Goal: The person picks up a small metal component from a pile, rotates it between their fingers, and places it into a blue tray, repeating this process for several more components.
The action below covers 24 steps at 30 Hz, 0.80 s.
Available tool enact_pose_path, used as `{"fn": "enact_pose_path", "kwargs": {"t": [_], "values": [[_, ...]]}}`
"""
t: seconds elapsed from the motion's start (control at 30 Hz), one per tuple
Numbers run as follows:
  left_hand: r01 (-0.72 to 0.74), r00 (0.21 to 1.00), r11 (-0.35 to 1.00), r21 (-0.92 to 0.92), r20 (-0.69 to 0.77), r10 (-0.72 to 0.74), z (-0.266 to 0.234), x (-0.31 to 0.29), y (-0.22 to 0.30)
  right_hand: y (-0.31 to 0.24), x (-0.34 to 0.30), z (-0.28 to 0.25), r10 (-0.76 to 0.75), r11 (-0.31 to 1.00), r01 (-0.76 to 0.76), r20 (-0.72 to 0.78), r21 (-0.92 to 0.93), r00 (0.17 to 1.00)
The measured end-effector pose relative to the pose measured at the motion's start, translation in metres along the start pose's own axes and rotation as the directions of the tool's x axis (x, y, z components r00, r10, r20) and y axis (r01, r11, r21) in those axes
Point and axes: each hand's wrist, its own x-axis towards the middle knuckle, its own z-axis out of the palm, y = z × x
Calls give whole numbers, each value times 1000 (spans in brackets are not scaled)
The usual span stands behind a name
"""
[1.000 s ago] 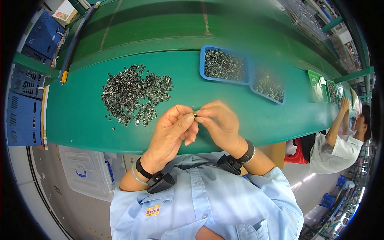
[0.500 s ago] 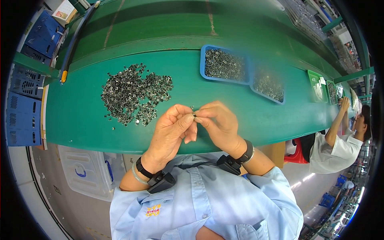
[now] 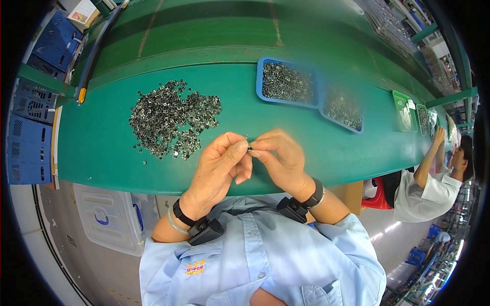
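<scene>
My left hand [image 3: 218,162] and my right hand [image 3: 282,159] meet above the near part of the green table. Their thumbs and forefingers pinch a tiny dark metal part [image 3: 249,148], mostly covered by the fingertips. Another small bit [image 3: 246,136] shows just beyond the fingers; whether it lies on the table or is held I cannot tell. Left of my hands spreads a loose pile of small black and silvery metal parts [image 3: 166,120]. Farther off to the right stands a blue tray [image 3: 259,84] full of similar small parts.
Against that tray sits a second blue tray [image 3: 343,125], also with parts. A green tray [image 3: 397,104] lies farther right, near a co-worker [image 3: 426,188] in a light shirt. Behind the table runs a green belt [image 3: 204,30]. A clear lidded box [image 3: 109,219] stands below left.
My hands stay nearly in place, still pinching the small part, with only a slight shift of the fingers. Marks on the green belt have moved a little to the right.
</scene>
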Motion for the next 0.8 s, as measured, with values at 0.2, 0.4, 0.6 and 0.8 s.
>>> {"fn": "enact_pose_path", "kwargs": {"t": [0.2, 0.4, 0.6, 0.8], "values": [[-9, 1000, 1000, 5, -7, 9, 0, 1, -1, 1, -2, 1, 15, 1000, -15, -3, 12, 1000], [-15, 999, 999, 38, -48, 16, 7, 1, 1, 0, -4, 2, 292, 865, -274, 24, 420, 956], [-55, 997, 988, 147, -41, 62, 9, -1, 3, -1, -4, 2, 352, 746, -327, 74, 580, 933], [-99, 992, 970, 222, -56, 114, 10, -3, 3, 0, -6, 3, 325, 766, -296, 53, 570, 944]]}}
